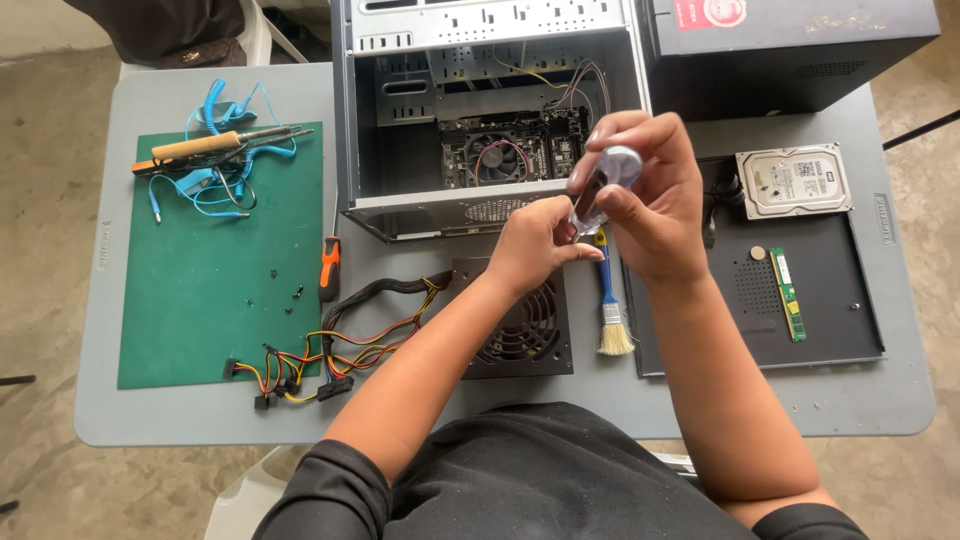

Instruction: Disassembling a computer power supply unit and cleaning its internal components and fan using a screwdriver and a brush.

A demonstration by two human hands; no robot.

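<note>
Both hands [600, 225] gripping upright screwdriver [603, 183]

One head cam only, worn high above the near edge of the grey table [150, 420], facing steeply down and fwd. Mid range: whole tabletop fits, far edge cut off. No 2nd view to overlap.

Two computer cases [490, 110], one hard drive [793, 180], one brush [611, 315].

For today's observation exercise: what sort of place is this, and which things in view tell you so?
Probably an informal computer repair spot. An open computer case stands on a grey table, with a loose power supply, a hard drive and a green work mat.
</note>
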